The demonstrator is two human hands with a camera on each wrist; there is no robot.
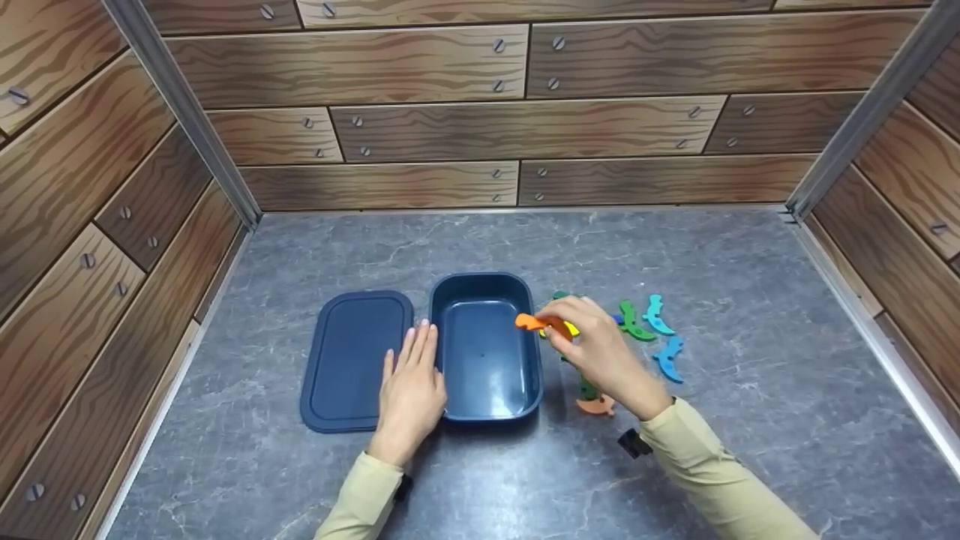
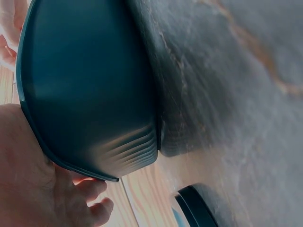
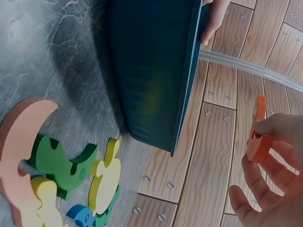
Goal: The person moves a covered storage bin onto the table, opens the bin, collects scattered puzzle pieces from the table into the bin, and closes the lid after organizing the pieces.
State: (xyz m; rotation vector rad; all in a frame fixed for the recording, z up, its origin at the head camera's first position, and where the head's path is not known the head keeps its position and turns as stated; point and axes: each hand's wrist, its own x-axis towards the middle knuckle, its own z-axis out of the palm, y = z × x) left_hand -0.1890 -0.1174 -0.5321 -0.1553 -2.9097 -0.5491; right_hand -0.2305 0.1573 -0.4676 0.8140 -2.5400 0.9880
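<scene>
A deep blue box (image 1: 484,360) with no pieces inside stands in the middle of the table. My left hand (image 1: 412,394) lies along its left rim with the fingers straight, between the box and a flat blue lid (image 1: 352,360). Just past the right rim, my right hand (image 1: 600,356) pinches an orange piece (image 1: 529,322) between thumb and fingers, above the table. In the right wrist view the orange piece (image 3: 259,142) is held upright beside the box (image 3: 151,71). Below that hand lie a salmon piece (image 3: 21,142), a green piece (image 3: 61,165) and a yellow piece (image 3: 105,184).
Right of my right hand lie a green piece (image 1: 634,322), a light blue piece (image 1: 657,315) and a blue piece (image 1: 669,360). A salmon piece (image 1: 596,406) is near my right wrist. Wood-patterned walls (image 1: 427,135) enclose the grey table (image 1: 750,420) at the back and sides.
</scene>
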